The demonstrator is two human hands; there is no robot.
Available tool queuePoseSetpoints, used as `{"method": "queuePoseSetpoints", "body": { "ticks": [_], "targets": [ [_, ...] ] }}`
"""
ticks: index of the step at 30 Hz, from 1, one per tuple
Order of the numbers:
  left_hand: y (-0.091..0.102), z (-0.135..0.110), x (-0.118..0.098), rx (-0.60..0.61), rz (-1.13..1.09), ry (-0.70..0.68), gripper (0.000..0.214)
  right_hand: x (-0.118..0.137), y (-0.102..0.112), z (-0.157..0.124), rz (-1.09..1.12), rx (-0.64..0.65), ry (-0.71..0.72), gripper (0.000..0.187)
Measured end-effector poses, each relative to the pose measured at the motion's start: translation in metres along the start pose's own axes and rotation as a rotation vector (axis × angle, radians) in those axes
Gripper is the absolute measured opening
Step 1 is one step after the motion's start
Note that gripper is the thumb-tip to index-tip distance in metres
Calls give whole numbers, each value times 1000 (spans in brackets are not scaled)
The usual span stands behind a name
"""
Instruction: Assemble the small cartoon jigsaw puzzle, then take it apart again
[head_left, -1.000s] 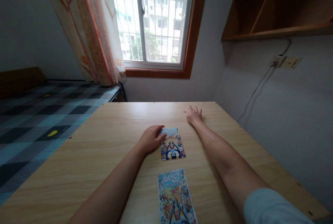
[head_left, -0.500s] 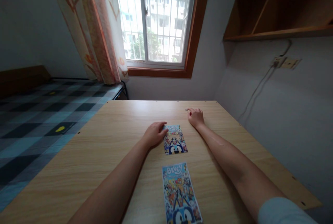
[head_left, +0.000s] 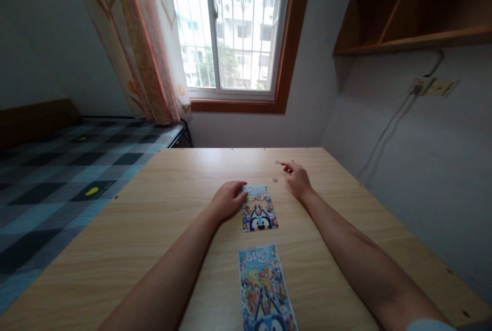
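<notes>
A small, colourful jigsaw puzzle [head_left: 261,210] with a blue cartoon dog lies flat on the table; a tan patch in its upper middle looks like bare wood. My left hand [head_left: 229,199] rests at its upper left edge, thumb and fingers apart, fingertips on the border. Beyond the puzzle, to the right, my right hand [head_left: 296,177] hovers low with its index finger stretched out and nothing visible in it. Around its fingertips lie tiny loose puzzle pieces, one piece [head_left: 277,162] just left of the finger and another piece [head_left: 274,180] nearer the puzzle.
Closest to me lies a larger printed picture [head_left: 265,285] with the same design, lettered "Bluey". The wooden table [head_left: 161,228] reaches toward the window [head_left: 242,39]. A bed with a checked cover [head_left: 96,167] stands left, and a shelf [head_left: 415,39] hangs on the right wall.
My right hand has drawn back and to the right, uncovering loose puzzle pieces. My left hand stays at the puzzle's edge. The view has shifted slightly.
</notes>
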State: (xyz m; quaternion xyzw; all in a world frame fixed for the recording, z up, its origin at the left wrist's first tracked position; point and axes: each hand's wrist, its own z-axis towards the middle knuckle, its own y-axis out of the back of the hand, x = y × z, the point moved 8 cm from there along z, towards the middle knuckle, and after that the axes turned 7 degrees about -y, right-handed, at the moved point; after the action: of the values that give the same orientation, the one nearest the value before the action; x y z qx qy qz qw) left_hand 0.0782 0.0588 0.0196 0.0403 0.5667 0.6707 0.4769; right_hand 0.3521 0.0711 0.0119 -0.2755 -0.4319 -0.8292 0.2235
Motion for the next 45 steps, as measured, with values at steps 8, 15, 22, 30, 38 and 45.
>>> {"method": "queuePoseSetpoints", "body": {
  "ticks": [8, 15, 22, 30, 38, 45],
  "targets": [
    [-1, 2, -2, 12, 14, -10, 40, 8, -19, -3, -332, 320, -8, 27],
    [-7, 4, -3, 32, 46, -10, 39, 7, -20, -3, -367, 499, -41, 28],
    [-10, 5, -4, 45, 42, -23, 36, 9, -15, -3, -310, 570, -67, 24],
    [-10, 4, -5, 47, 43, -37, 35, 5, -15, -1, -240, 604, -73, 22],
    [-9, 4, -9, 61, 40, -47, 37, -7, -21, -6, -77, 706, -224, 20],
    [-9, 3, -15, 88, 53, -94, 46, 19, -25, -17, 166, 811, -346, 15]
  ]
}}
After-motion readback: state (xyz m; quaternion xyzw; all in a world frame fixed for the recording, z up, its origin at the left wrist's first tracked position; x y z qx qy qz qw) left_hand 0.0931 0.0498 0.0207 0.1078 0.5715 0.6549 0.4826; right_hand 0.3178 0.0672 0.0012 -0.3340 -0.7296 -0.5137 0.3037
